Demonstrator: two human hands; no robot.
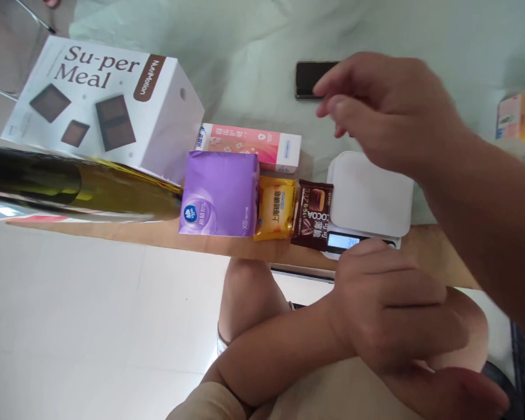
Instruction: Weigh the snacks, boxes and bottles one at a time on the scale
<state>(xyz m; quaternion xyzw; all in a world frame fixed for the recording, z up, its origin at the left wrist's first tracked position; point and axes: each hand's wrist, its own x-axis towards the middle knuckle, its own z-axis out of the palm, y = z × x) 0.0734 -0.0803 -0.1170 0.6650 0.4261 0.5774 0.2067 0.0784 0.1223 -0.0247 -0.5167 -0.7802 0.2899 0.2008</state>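
Right hand: loosely open, empty, hovering over the white scale.
Left hand: curled, holding nothing visible, at the scale's display edge.
Scale: on table, beside cocoa packet.
Risk: leaning wrist could skew the reading.

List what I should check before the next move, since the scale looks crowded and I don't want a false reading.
1. Scale platform bare: ok.
2. Display readable: cannot tell, blurred.
3. Left hand clear of the scale: not ok, it sits at the front edge.
4. Right hand empty: ok, it hovers over the scale.
5. Cocoa packet apart from the scale: cannot tell, their edges meet.
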